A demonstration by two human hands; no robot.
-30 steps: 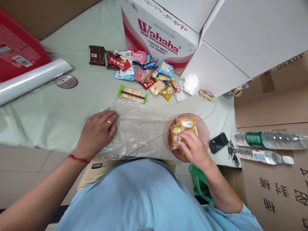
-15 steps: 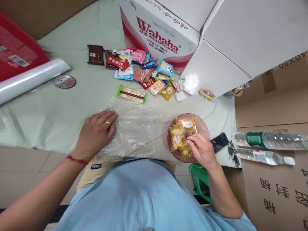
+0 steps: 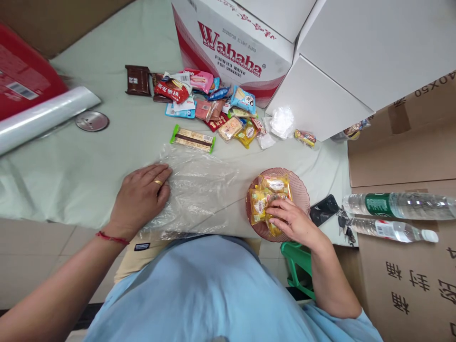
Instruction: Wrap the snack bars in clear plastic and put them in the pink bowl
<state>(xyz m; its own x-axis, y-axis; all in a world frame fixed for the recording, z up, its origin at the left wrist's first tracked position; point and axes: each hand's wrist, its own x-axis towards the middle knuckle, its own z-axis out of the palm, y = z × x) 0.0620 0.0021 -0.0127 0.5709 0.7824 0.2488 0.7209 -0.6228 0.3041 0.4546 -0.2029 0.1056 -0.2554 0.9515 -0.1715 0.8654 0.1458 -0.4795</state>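
Note:
My left hand [image 3: 141, 197] lies flat with its fingers stretched out, pressing the left side of a clear plastic bag [image 3: 199, 190] against the table. My right hand [image 3: 292, 219] is over a pink ridged glass plate [image 3: 302, 190], its fingers stretched out and resting on yellow snack packets [image 3: 259, 204] heaped there. The thumb is hidden, and part of the heap lies under the fingers. A wafer bar [image 3: 193, 138] in a green-ended wrapper sits just beyond the bag.
Mixed snack packets [image 3: 210, 107] lie before a Wahaha carton [image 3: 231, 52]. A plastic film roll [image 3: 50, 118] and round metal lid [image 3: 91, 121] are at left. At right are a black phone [image 3: 324, 210], keys [image 3: 345, 223] and two bottles [image 3: 413, 205], [image 3: 395, 231].
My right hand's fingers have gone from pinched together to stretched out and lowered over the packets. My left hand stays on the bag. The view has shifted slightly.

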